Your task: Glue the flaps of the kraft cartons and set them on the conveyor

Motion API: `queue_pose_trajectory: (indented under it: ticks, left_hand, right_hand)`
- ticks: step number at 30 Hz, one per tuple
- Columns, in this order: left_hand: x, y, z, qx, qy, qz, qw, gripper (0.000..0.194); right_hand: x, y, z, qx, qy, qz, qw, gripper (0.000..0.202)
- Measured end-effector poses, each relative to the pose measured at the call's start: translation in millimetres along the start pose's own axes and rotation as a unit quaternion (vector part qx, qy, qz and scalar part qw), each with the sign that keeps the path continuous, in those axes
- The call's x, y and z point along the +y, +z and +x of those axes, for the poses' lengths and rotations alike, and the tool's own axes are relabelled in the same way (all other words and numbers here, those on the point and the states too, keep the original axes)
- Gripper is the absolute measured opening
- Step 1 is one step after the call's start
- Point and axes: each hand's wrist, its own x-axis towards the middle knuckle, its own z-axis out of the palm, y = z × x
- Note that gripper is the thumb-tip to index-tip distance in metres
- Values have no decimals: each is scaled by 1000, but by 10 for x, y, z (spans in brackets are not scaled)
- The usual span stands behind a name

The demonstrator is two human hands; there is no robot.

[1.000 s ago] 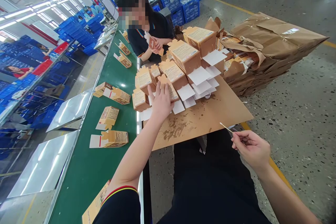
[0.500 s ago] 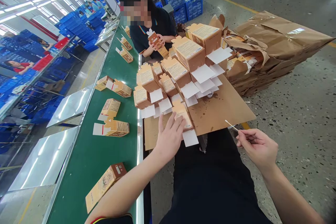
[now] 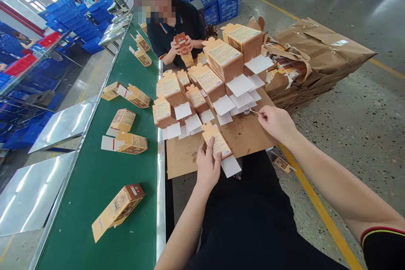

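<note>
My left hand (image 3: 209, 162) grips the near end of a tan printed box (image 3: 218, 142) with a white flap hanging toward my lap. In my right hand (image 3: 274, 122) is a thin cotton swab (image 3: 254, 112), pinched between thumb and fingers. Its far tip reaches a small clear round item (image 3: 247, 112) at the edge of the white flaps. Stacked boxes (image 3: 223, 61) with open flaps stand on the cardboard sheet (image 3: 253, 135) just beyond both hands.
Several boxes lie on the green conveyor belt (image 3: 79, 206) at left. Across from me a person (image 3: 177, 25) holds a box. A brown paper-wrapped stack (image 3: 329, 50) stands at right. Blue crates (image 3: 228, 4) are behind.
My right hand has moved up and left, bringing the swab from beside the cardboard to the round item. My left hand now grips the box, which has turned slightly. The view has shifted.
</note>
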Motion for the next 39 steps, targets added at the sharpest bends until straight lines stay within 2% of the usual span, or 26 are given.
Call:
queue_pose_trajectory:
  ticks: [4,7,10,14,17,20,21,23,25,29,32,34,39]
  left_hand:
    - [7,-12,-61,-23,0,-34,999,63]
    - [33,0,-51,-21,-4,-50,999,59]
    - [70,41,-51,-24,20,-58,998,57]
    - [74,144,-105,-38,50,-110,992,57]
    - [2,150,-178,-23,44,-217,975,71]
    - [-108,9,-247,12,4,-318,948,108]
    - [-141,-59,-256,30,-16,-342,939,113]
    - [-185,-185,-241,79,-54,-377,921,109]
    - [-208,-261,-183,122,-66,-392,910,104]
    - [-243,-246,-61,166,-61,-384,906,108]
    - [-269,-206,-40,165,-90,-417,889,101]
    - [-275,-197,-44,159,-106,-440,877,98]
    - [-293,-190,-40,162,-105,-452,871,96]
  right_hand:
    - [-47,28,247,-81,-29,-77,993,22]
    - [-40,91,365,-104,-39,-91,990,22]
    - [-7,199,451,-103,-44,-80,990,22]
    - [48,238,470,-56,-49,-21,997,25]
    - [82,57,307,-20,-28,1,999,26]
    - [69,-180,-77,44,17,55,997,23]
    - [40,-225,-242,68,36,87,993,22]
    - [-71,-219,-588,93,62,169,979,22]
    - [-246,-75,-908,83,57,257,961,22]
    - [-639,448,-1311,22,11,344,939,18]
    - [-806,793,-1394,8,-38,348,937,19]
    - [-838,933,-1398,6,-72,334,940,19]
    - [-808,1047,-1391,-24,-134,283,949,22]
